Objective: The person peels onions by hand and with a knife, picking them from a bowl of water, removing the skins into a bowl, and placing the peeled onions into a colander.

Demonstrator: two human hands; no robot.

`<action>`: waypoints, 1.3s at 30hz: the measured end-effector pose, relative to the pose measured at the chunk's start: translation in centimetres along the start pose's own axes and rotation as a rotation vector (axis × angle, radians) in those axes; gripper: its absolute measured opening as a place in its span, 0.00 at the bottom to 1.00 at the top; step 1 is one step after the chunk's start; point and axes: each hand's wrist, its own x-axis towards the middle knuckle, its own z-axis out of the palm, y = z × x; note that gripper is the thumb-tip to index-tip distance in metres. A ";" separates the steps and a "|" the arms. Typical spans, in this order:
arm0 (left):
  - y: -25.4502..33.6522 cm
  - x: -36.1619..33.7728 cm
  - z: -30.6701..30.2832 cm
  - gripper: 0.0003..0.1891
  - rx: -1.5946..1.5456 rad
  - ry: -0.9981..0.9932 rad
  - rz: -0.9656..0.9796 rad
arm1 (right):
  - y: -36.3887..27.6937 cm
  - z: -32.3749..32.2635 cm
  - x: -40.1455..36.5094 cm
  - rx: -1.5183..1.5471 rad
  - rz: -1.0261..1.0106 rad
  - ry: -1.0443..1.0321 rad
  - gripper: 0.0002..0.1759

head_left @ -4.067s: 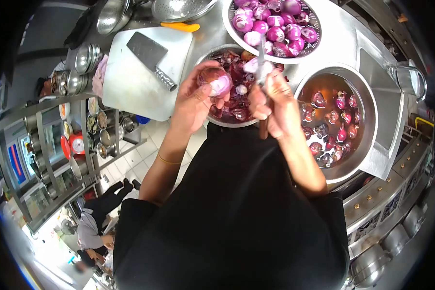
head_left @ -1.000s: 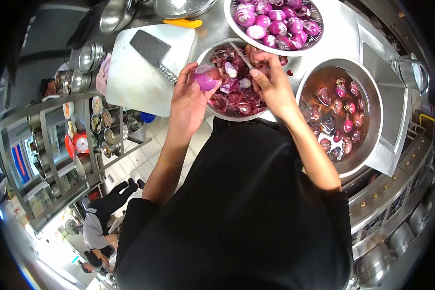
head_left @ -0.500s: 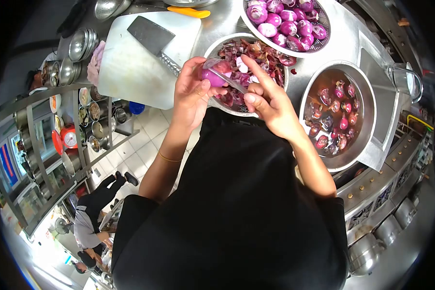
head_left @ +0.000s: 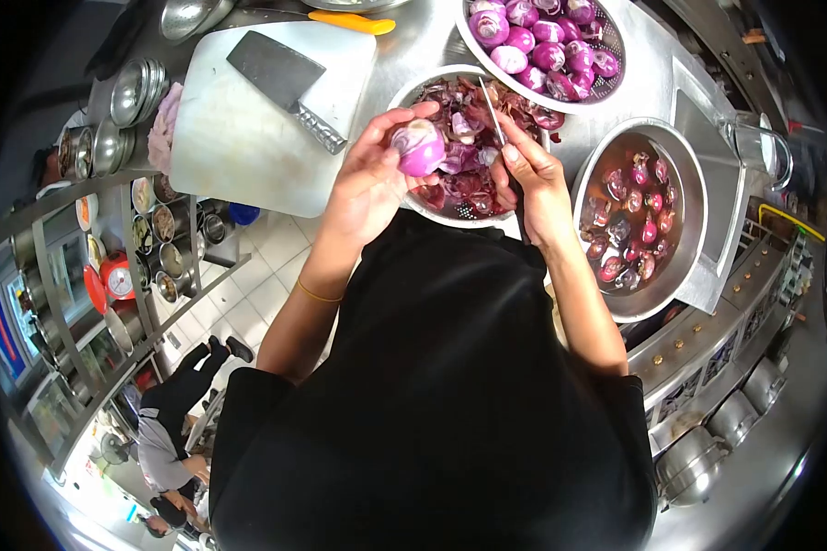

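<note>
My left hand (head_left: pixel 373 174) is closed round a peeled red onion (head_left: pixel 418 148), pale at the top and purple below. In my right hand (head_left: pixel 535 179) is a small knife (head_left: pixel 492 110), its thin blade pointing away from me. Both hands are above a perforated metal colander (head_left: pixel 450 220) that holds dark red onion skins (head_left: pixel 469 184). Beyond it on the right, a second colander (head_left: pixel 473 46) is piled with peeled red onions (head_left: pixel 549 53). A metal basin (head_left: pixel 705 202) at the right holds unpeeled onions (head_left: pixel 636 198) in brownish water.
To the left, a cleaver (head_left: pixel 276 69) lies on a white cutting board (head_left: pixel 239 151), near a yellow-handled tool (head_left: pixel 349 21). Stacked metal bowls (head_left: pixel 130 92) and a pink cloth (head_left: pixel 163 129) are further left. A person (head_left: pixel 170 432) stands beyond the rack. A clear jug (head_left: pixel 761 151) stands right of the basin.
My right hand has drawn back from the onion, and the knife blade now points away from me. The onion has turned in my left hand and shows a bare purple and white surface.
</note>
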 end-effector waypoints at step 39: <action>0.6 0.4 -1.3 0.18 0.217 0.190 0.091 | -1.8 5.0 -0.9 -0.914 -0.611 -0.068 0.27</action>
